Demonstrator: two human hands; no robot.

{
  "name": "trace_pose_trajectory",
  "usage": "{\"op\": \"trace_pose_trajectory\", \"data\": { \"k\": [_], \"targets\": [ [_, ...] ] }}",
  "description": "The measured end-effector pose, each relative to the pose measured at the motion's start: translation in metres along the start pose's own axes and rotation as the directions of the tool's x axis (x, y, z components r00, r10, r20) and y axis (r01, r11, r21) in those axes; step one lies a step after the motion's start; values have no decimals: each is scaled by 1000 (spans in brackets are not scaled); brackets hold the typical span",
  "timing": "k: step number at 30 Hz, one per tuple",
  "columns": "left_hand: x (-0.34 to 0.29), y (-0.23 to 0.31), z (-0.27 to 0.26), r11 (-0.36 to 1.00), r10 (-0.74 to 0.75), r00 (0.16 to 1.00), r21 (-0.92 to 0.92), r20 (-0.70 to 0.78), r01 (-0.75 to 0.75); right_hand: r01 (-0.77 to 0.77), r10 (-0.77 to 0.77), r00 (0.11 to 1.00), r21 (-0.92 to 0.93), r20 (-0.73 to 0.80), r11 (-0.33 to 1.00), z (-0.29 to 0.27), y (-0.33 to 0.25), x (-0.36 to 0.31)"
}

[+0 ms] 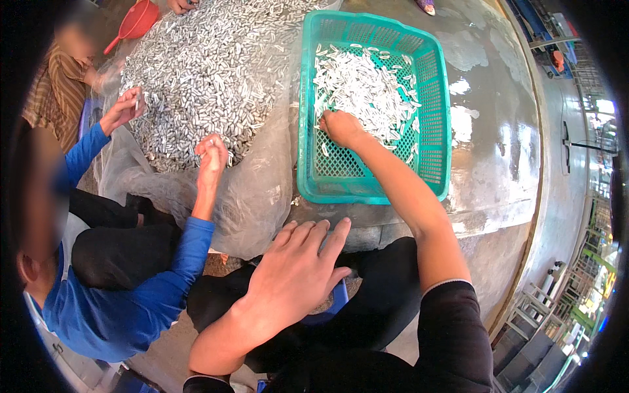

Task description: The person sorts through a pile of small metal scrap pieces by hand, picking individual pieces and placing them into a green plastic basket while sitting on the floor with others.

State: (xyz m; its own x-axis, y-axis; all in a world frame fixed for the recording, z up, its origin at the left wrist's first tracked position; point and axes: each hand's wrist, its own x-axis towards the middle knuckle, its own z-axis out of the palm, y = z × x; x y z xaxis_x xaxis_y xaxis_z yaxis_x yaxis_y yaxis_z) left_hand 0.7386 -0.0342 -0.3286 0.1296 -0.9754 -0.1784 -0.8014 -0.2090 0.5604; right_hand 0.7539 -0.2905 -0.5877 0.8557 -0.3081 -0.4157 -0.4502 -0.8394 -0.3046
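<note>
1. Two co-workers are occupying the left side: one in a brown striped garment (56,98), farther off, and one with a blue sleeve (183,255), nearer.
2. Both hands of the nearer co-worker, far hand (122,109) and near hand (211,154), are hovering along the heap's edge with fingers curling. A red scoop (139,23) is lying beyond.
3. Silvery pieces (203,72) are forming a wide heap on a translucent sheet (252,203).
4. The wearer's left hand (295,265) is hanging palm down above the lap, short of the basket. Its fingers are extending, the thumb is standing apart, and nothing is showing in its grip.
5. A teal basket (431,124) is lying with its long axis pointing away from the wearer.
6. The right hand (344,129) is reaching over the near rim, fingers curling by the left inner wall. From here I cannot tell whether they are pinching anything.
7. White pieces (367,78) are lying inside the basket, mostly beyond and rightward of the right hand, which is the nearer hand; their long axes are pointing every way.
8. Wet floor (491,164) is shining at right.
</note>
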Motion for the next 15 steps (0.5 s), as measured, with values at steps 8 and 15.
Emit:
{"op": "trace_pose_trajectory", "data": {
  "k": [8,15],
  "targets": [
    [-1,0,6,1000,4,1000,22,1,-4,-87,95,993,94,-75,992,-8,16,-15],
    [4,1,16,998,41,999,38,6,-41,-63,69,990,55,-120,996,7,17,-1]
  ]
}}
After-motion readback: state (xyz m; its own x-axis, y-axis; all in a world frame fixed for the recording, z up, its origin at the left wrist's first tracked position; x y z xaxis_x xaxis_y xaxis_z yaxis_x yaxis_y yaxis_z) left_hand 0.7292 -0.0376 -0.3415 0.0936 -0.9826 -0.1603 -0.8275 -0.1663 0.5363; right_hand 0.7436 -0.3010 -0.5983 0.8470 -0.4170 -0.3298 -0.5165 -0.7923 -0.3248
